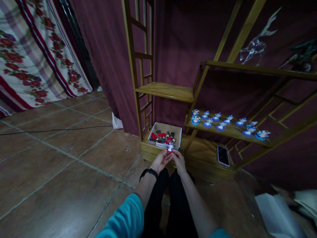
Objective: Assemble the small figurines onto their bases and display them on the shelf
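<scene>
A small figurine (170,147), white and blue-purple on top with a red base, is held up between both my hands at the front edge of a shallow cardboard box. My left hand (161,159) closes on its base from the left, and my right hand (178,159) pinches it from the right. The cardboard box (178,132) lies just beyond, holding several small red, black and dark pieces. On the shelf to the right, several blue-and-white figurines (221,125) stand in two rows on blue or purple bases.
A wooden display rack (164,90) stands before a dark red curtain (173,49). A phone (223,155) lies on its low board at right. Higher up stands a clear glass deer (255,48). A black cable (56,130) crosses the tiled floor, and a white box (274,211) sits at lower right.
</scene>
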`<state>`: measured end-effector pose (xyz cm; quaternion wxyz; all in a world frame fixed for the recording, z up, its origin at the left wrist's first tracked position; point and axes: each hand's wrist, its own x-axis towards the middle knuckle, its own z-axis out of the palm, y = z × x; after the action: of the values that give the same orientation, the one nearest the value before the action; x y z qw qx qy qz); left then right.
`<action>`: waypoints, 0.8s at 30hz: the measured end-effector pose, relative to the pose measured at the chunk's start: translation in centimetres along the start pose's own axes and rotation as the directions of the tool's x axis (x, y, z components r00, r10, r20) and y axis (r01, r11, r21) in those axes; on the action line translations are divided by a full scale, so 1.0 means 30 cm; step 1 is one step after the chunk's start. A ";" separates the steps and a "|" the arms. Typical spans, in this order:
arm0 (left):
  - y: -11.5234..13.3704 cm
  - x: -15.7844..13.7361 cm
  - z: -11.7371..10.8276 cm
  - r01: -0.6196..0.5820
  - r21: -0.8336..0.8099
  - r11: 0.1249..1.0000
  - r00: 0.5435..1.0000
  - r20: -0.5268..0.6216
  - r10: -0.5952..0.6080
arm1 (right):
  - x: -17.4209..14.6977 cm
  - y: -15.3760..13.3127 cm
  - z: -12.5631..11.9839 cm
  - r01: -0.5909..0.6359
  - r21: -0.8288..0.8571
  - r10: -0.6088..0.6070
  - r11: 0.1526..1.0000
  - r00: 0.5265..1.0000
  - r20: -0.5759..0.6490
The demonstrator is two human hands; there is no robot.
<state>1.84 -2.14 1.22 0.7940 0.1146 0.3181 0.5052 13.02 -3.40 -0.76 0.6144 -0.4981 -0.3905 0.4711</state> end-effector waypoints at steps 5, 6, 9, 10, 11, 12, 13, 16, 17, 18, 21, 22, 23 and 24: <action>-0.001 0.001 0.002 0.014 0.007 1.000 1.000 -0.006 -0.014 | -0.007 -0.009 0.000 0.045 -0.039 -0.044 0.998 0.999 0.020; -0.001 0.003 0.001 0.017 0.005 1.000 1.000 -0.008 -0.017 | -0.010 -0.012 0.000 0.052 -0.039 -0.051 0.998 0.998 0.028; 0.000 0.008 -0.002 0.019 -0.012 1.000 1.000 -0.015 -0.019 | -0.020 -0.021 0.001 0.061 -0.034 -0.059 0.998 0.997 0.053; 0.000 0.010 -0.004 0.018 -0.016 1.000 1.000 -0.018 -0.019 | -0.023 -0.024 0.001 0.059 -0.031 -0.057 0.998 0.996 0.061; 0.000 0.012 -0.005 0.017 -0.017 1.000 1.000 -0.020 -0.017 | -0.025 -0.027 0.001 0.055 -0.027 -0.053 0.998 0.996 0.068; -0.001 0.013 -0.006 0.016 -0.013 1.000 1.000 -0.020 -0.017 | -0.026 -0.028 0.002 0.050 -0.022 -0.049 0.998 0.996 0.072; -0.002 0.015 -0.008 0.015 -0.008 1.000 1.000 -0.020 -0.015 | -0.027 -0.029 0.002 0.046 -0.019 -0.044 0.999 0.996 0.073; -0.007 0.021 -0.012 -0.004 0.001 1.000 1.000 -0.011 0.004 | -0.022 -0.023 0.004 0.040 -0.033 -0.038 0.999 0.999 0.039; -0.009 0.023 -0.014 -0.014 -0.001 1.000 1.000 -0.004 0.014 | -0.020 -0.019 0.005 0.038 -0.043 -0.037 0.998 0.999 0.020; -0.011 0.024 -0.015 -0.025 -0.006 1.000 1.000 0.006 0.025 | -0.016 -0.015 0.006 0.035 -0.053 -0.035 0.998 0.999 0.001; -0.016 0.025 -0.015 -0.058 -0.019 0.998 0.997 0.046 0.059 | -0.007 -0.003 0.009 0.014 -0.062 -0.015 0.998 1.000 -0.027; -0.018 0.024 -0.014 -0.069 -0.019 0.997 0.996 0.056 0.070 | -0.004 0.000 0.010 0.007 -0.059 -0.009 0.998 1.000 -0.030; -0.019 0.022 -0.013 -0.080 -0.015 0.997 0.995 0.064 0.081 | -0.002 0.002 0.011 0.002 -0.057 -0.004 0.998 0.999 -0.034; -0.021 0.019 -0.012 -0.091 -0.011 0.996 0.993 0.069 0.092 | -0.001 0.004 0.012 -0.003 -0.057 0.001 0.998 0.999 -0.039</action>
<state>2.25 -1.98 0.39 0.7810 0.1438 0.2827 0.5380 12.66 -3.32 -0.82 0.6071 -0.5248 -0.3910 0.4507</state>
